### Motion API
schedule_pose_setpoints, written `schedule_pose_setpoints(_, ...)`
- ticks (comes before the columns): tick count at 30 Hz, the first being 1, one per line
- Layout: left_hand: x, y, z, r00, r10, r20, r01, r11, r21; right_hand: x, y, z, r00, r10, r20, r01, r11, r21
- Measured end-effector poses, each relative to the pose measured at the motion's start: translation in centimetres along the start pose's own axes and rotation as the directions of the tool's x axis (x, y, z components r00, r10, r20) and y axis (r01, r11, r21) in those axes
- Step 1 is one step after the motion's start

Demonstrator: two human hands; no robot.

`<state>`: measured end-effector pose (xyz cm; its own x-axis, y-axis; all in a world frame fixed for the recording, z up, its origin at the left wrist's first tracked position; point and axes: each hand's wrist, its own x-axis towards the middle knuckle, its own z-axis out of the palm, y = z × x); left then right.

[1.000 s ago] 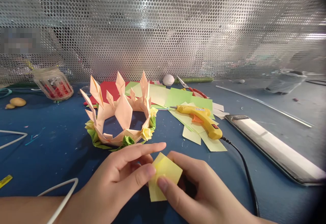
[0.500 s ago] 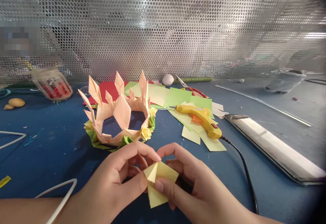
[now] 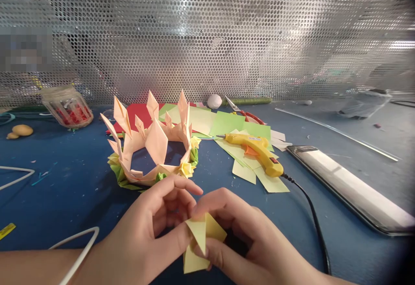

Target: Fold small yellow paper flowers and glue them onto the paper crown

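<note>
The yellow sheet [image 3: 197,234] is made of matt paper, as is the peach crown [image 3: 157,142]. Glossy plastic is seen on the glue gun [image 3: 259,149], shiny perforated metal on the screen [image 3: 207,38]; the tabletop [image 3: 65,190] is matt.

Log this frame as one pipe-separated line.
left hand: pinches yellow paper, partly folded | right hand: pinches yellow paper too | beyond: paper crown, glue gun, blue table

left hand [image 3: 145,228] + right hand [image 3: 246,241]: pinch a part-folded yellow paper [image 3: 201,237] together, just in front of the paper crown [image 3: 152,146] | glue gun [image 3: 256,148]: right of the crown, lying on green sheets [image 3: 227,125] | jar [image 3: 66,105]: behind-left of the crown | scissors [image 3: 241,111]: behind-right of the crown | worktop [image 3: 65,190]: blue
</note>
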<state>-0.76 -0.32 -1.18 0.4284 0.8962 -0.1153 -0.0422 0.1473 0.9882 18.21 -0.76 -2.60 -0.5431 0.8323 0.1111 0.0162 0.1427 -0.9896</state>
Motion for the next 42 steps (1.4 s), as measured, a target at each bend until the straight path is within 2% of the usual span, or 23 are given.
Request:
schedule_pose_setpoints(3, -0.1, -0.3, 0.0, 1.000, 0.029, 0.009, -0.029, 0.999, -0.044, -0.1, -0.4, 0.1, 0.997, 0.054, -0.046, -0.051, 0.996, 0.077)
schedule_pose_setpoints(6, -0.2, -0.3, 0.2, 1.000, -0.006, 0.009, 0.007, 0.996, -0.086, -0.1, -0.5, 0.3, 0.993, 0.082, -0.079, -0.070, 0.987, 0.146)
schedule_pose_setpoints(10, 0.0, 0.1, 0.3, 0.998, 0.008, -0.069, -0.020, 0.984, -0.174, 0.0, -0.3, 0.3, 0.994, 0.066, -0.087, -0.049, 0.981, 0.186)
schedule_pose_setpoints(15, 0.6, 0.5, 0.1, 0.987, 0.057, -0.151, -0.082, 0.982, -0.168, 0.2, -0.6, 0.5, 0.991, 0.045, -0.130, -0.012, 0.969, 0.248)
schedule_pose_setpoints(23, 0.6, 0.2, -0.1, 0.977, 0.094, -0.192, -0.109, 0.992, -0.067, 0.2, -1.5, 0.5, 0.989, 0.018, -0.147, -0.012, 0.999, 0.043)
schedule_pose_setpoints(28, 0.4, 0.4, 0.0, 0.981, 0.059, -0.183, -0.082, 0.990, -0.117, 0.2, -1.8, 0.4, 0.981, 0.084, -0.174, -0.060, 0.989, 0.138)
schedule_pose_setpoints(32, 0.4, 0.9, 0.2, 0.991, -0.019, -0.133, -0.004, 0.985, -0.170, 0.1, -1.6, 0.3, 0.968, 0.107, -0.227, -0.056, 0.974, 0.220)
schedule_pose_setpoints(37, 0.6, 1.1, 0.2, 0.996, 0.040, -0.076, -0.045, 0.997, -0.059, -0.2, -1.0, 0.1, 0.978, 0.022, -0.209, -0.009, 0.998, 0.061)
schedule_pose_setpoints(42, 0.7, 1.2, 0.1, 0.997, 0.031, -0.074, -0.033, 0.999, -0.032, -0.4, -0.6, -0.2, 0.977, 0.000, -0.211, -0.005, 1.000, -0.023)
